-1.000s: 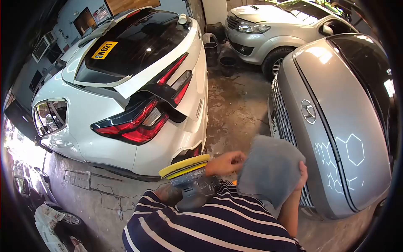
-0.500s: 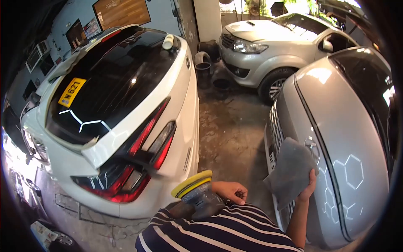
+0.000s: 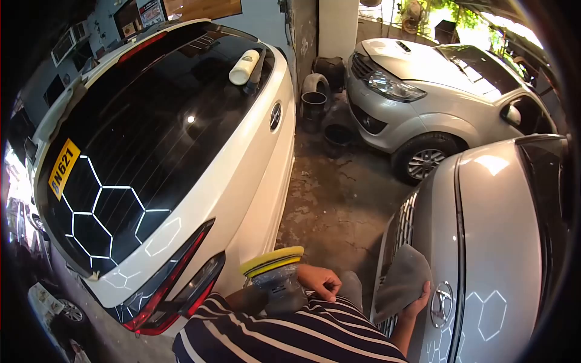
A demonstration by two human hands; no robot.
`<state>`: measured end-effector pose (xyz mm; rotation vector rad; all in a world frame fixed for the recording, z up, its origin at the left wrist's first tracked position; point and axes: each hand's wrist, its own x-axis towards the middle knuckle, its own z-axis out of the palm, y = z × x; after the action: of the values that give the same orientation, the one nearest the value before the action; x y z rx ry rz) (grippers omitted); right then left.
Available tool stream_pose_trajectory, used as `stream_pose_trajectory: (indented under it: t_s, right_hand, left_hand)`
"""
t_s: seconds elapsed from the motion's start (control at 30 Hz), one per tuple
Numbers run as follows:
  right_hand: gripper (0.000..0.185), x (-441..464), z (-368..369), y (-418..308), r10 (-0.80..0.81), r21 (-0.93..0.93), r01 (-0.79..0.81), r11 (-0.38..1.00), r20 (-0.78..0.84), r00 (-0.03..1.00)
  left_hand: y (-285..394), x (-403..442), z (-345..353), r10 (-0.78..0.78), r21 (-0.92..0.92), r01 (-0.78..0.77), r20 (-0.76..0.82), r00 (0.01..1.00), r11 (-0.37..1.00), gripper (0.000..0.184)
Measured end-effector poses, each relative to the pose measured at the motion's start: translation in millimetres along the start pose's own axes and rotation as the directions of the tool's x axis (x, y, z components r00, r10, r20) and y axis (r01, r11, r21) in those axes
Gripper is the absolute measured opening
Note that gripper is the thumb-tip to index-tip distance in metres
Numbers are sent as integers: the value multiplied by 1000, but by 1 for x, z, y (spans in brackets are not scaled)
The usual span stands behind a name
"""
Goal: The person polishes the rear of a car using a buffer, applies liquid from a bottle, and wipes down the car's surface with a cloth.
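Observation:
My left hand (image 3: 322, 281) is in front of my striped shirt, fingers curled in and nothing visible in them. Against its forearm rests a dark polisher (image 3: 280, 294) with a yellow round pad (image 3: 272, 261) facing up; how it is supported is hidden. At the right, my right hand (image 3: 417, 300) grips the edge of a grey cloth (image 3: 404, 281), which hangs beside the front of the silver-grey car (image 3: 496, 242).
A white car (image 3: 254, 157) fills the left, with a white bottle (image 3: 244, 68) on its rear window. Another silver vehicle (image 3: 417, 91) stands behind. Dark buckets (image 3: 313, 106) and a tyre (image 3: 315, 83) sit by the wall. A concrete floor (image 3: 327, 206) lies between the cars.
The view has shifted toward the white car's rear window. My right hand has moved the cloth away from my left hand and lowered it. My left hand's fingers have curled in.

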<state>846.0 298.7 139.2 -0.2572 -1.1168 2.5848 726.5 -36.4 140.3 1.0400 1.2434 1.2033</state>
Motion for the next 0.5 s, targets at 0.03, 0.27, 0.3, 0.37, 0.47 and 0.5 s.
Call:
stream_pose_trajectory:
  t_s: [0.03, 0.27, 0.3, 0.37, 0.47, 0.5]
  right_hand:
    - [61, 26, 3, 1, 58, -28, -57, 998, 16, 998]
    - [63, 268, 42, 30, 232, -78, -223, 972, 150, 961]
    - [62, 302, 59, 35, 260, -66, -251, 966, 253, 932]
    - [64, 359, 92, 41, 312, -100, -296, 950, 310, 898]
    - [67, 434, 144, 62, 378, -125, -358, 925, 397, 837]
    - [68, 457, 162, 68, 401, -139, -380, 914, 433, 807]
  left_hand:
    - [1, -2, -11, -15, -2, 15, -32, 999, 1000, 39]
    - [-12, 26, -119, 81, 67, -62, -351, 933, 996, 35]
    - [-10, 36, -135, 61, 58, -42, -378, 924, 997, 34]
    - [8, 51, -161, 56, 47, -40, -429, 901, 998, 34]
    - [15, 56, -188, 45, 44, -27, -492, 870, 999, 33]
    - [16, 53, -199, 56, 49, -35, -515, 855, 998, 32]
